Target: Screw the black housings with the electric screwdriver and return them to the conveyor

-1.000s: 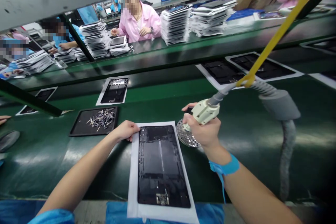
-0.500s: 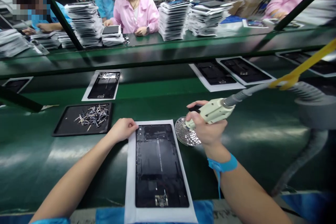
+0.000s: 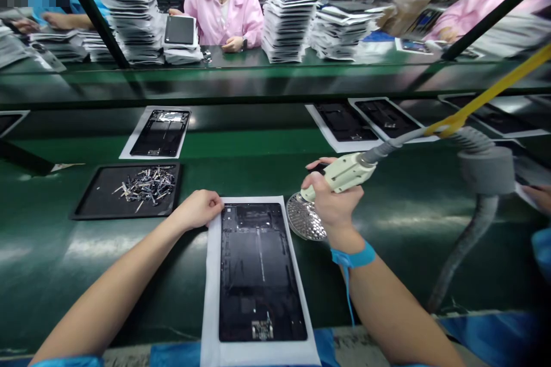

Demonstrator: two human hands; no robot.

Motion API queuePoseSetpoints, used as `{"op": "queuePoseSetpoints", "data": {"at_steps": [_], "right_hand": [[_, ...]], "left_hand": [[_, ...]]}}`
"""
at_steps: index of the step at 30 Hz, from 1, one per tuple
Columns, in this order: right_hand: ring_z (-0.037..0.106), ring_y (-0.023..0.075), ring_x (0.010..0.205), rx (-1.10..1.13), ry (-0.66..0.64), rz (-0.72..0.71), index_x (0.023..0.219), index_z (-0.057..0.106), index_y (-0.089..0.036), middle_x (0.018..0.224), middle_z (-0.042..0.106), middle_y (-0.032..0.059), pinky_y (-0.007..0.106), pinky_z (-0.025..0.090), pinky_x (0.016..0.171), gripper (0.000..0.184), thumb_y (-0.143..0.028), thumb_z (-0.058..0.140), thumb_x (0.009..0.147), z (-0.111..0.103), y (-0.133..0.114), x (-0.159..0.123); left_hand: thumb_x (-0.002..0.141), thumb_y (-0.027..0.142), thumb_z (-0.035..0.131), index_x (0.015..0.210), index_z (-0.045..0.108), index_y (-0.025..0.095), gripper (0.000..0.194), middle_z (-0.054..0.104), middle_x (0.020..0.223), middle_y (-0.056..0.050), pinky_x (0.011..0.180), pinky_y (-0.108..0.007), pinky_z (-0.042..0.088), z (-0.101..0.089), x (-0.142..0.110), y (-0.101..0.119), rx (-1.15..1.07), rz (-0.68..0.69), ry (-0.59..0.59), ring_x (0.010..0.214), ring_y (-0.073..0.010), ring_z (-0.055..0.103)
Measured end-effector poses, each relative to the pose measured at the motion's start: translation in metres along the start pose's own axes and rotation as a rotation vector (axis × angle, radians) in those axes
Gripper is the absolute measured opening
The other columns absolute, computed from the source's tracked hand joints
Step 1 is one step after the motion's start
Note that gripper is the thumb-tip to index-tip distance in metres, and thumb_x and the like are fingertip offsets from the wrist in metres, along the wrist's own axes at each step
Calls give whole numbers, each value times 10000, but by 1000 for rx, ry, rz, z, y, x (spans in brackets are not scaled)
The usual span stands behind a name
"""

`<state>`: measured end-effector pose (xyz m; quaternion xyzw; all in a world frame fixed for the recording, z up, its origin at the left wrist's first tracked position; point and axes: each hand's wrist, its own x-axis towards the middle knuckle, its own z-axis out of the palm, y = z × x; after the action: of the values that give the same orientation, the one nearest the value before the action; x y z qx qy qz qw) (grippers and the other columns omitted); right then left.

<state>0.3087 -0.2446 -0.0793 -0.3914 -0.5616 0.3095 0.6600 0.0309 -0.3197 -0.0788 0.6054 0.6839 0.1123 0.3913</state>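
Green workbench point(image 3: 241, 176), a white sheet point(image 3: 210, 298) at its near edge, and on the sheet a dark tablet back shell point(image 3: 241, 255).
The shell looks thin, light and stiff, probably slick and easily scratched; its side rims seem the safest hold. Just right of it, the right hand point(image 3: 338, 203) is wrapped around a pale corded hand tool point(image 3: 352, 173), over a perforated metal disc point(image 3: 302, 219). The left hand point(image 3: 198, 209), fingers curled, touches the far-left corner; whether it pinches is unclear. The little circuit board point(image 3: 263, 330) looks fragile.
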Motion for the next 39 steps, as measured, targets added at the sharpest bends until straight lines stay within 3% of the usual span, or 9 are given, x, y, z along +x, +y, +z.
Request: {"op": "queuePoseSetpoints", "data": {"at_steps": [25,32,35,39], "right_hand": [[605,112,489,9,-34,33,1007,639,-210,764,678,-21,259,519,476,255,-282,757,793,2,9,0],[607,113,502,-14,-24,22,999,635,-222,852,698,2,280,531,485,225,-282,744,812,0,6,-1],[609,113,504,52,-39,8,1017,619,-226,864,682,5,283,527,480,203,-278,718,848,8,-10,-5],[617,107,512,186,-156,58,1048,604,-240,908,671,9,258,527,438,226,-306,716,864,40,-29,-22]], "left_hand": [[776,284,608,689,607,189,129,582,532,47,467,-215,374,-1,4,-5,-190,-64,-57,443,-123,583],[789,279,634,687,618,175,147,608,551,36,427,-194,348,2,9,-11,-243,-83,-78,428,-106,577],[795,266,632,673,621,169,156,607,547,30,414,-189,336,3,11,-12,-273,-86,-99,428,-104,577],[794,241,625,648,614,169,163,605,530,24,419,-195,363,4,13,-11,-296,-83,-109,427,-111,579]]}}
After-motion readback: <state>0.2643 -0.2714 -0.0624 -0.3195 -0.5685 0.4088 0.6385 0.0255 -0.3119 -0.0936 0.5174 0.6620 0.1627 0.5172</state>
